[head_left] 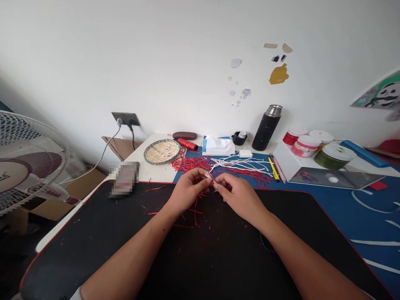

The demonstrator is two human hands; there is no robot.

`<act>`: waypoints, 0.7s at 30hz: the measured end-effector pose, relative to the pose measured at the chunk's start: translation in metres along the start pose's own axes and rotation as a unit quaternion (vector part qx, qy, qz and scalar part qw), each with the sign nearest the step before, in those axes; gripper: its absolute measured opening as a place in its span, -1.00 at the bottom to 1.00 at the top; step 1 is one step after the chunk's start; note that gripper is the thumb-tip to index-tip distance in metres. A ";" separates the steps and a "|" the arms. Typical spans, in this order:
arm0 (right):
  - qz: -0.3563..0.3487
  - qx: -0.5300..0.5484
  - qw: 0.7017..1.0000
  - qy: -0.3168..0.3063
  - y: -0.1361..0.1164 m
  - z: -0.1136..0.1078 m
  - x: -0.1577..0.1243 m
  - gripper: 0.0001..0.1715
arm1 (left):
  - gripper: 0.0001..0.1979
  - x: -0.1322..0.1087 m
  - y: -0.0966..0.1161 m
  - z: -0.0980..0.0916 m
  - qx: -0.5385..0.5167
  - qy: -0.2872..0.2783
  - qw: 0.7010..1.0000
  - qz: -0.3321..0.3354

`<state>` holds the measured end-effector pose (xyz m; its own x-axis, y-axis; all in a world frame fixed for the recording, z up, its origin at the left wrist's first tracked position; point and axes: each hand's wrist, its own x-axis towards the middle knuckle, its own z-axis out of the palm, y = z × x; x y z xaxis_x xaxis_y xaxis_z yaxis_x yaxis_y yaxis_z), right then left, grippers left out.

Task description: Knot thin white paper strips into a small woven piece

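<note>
My left hand (187,189) and my right hand (239,196) meet above a black desk mat (218,258), their fingertips pinching a small pale and red cord piece (210,178). The fingers hide most of that piece. Just beyond them lies a tangle of thin red cords (190,164), with white cord strands (240,165) spread to the right. Short red snippets (193,212) are scattered on the mat below my wrists.
A woven bamboo dish (161,151) and a red thread spool (187,144) stand at the desk's back. Further right are a black thermos (266,128), several paint jars (333,156) and pens (273,168). A standing fan (28,160) occupies the left.
</note>
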<state>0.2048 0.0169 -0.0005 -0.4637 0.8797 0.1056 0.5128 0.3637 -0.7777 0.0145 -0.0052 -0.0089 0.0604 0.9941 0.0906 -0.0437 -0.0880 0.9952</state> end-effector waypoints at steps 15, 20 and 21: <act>0.020 0.151 0.988 0.018 0.003 0.000 0.003 -0.81 | -0.68 -0.001 0.006 -0.004 0.014 0.000 0.999 -0.045; 0.048 0.209 0.976 0.031 0.000 -0.003 0.005 -0.83 | -0.62 -0.001 0.009 -0.003 0.034 -0.012 0.997 -0.067; 0.048 0.218 0.974 0.031 0.000 -0.003 0.005 -0.84 | -0.62 -0.001 0.009 -0.002 0.037 -0.011 0.997 -0.068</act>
<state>0.2043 0.0226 0.0014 -0.3777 0.9248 0.0451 0.1900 0.1250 -0.9738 0.0118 -0.0067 0.0003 0.0831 0.9955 -0.0451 0.0401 0.0419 0.9983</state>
